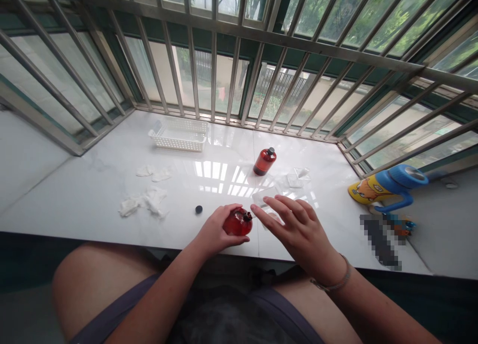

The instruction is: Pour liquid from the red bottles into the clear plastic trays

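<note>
My left hand point(216, 232) is wrapped round a small red-brown bottle point(238, 223), tilted so its uncapped neck points right. My right hand point(297, 229) hovers just beside the neck, fingers stretched out over a small clear plastic bag point(266, 197) lying on the white sill point(112, 194). Whether the fingers touch the bag is unclear. A loose black cap point(198, 209) lies left of my left hand. A second red-brown bottle point(264, 161) with its black cap on stands upright farther back.
Crumpled white wipes point(144, 202) and cotton pads point(154, 172) lie at left. A white plastic basket point(179, 134) sits by the window bars. More clear bags point(298, 177) lie behind my right hand. A blue and yellow toy cup point(388, 187) is at right.
</note>
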The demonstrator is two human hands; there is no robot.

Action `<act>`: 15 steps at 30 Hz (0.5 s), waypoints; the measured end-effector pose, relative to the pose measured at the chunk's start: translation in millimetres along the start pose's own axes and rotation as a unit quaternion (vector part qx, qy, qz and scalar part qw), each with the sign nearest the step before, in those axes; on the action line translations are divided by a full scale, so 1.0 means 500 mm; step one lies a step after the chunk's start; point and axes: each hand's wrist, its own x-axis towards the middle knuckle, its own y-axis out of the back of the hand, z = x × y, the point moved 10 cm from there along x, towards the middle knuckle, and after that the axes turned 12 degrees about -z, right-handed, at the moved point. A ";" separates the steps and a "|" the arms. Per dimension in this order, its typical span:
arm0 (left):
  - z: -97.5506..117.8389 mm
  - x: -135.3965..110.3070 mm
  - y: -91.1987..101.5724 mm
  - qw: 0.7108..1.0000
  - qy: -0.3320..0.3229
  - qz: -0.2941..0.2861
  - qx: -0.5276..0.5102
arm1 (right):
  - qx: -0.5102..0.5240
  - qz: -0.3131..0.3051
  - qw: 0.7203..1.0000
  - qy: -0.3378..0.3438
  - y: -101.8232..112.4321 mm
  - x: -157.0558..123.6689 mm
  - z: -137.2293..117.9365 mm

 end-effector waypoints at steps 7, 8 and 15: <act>-0.004 -0.001 0.000 1.000 -0.001 0.000 0.003 | -0.018 0.001 1.000 0.011 0.009 0.002 -0.002; -0.004 -0.001 0.001 1.000 -0.002 0.000 0.003 | -0.020 0.000 1.000 0.011 0.009 0.002 -0.002; -0.006 -0.002 0.000 1.000 -0.005 0.003 0.000 | -0.026 -0.004 0.999 0.020 0.008 0.004 -0.004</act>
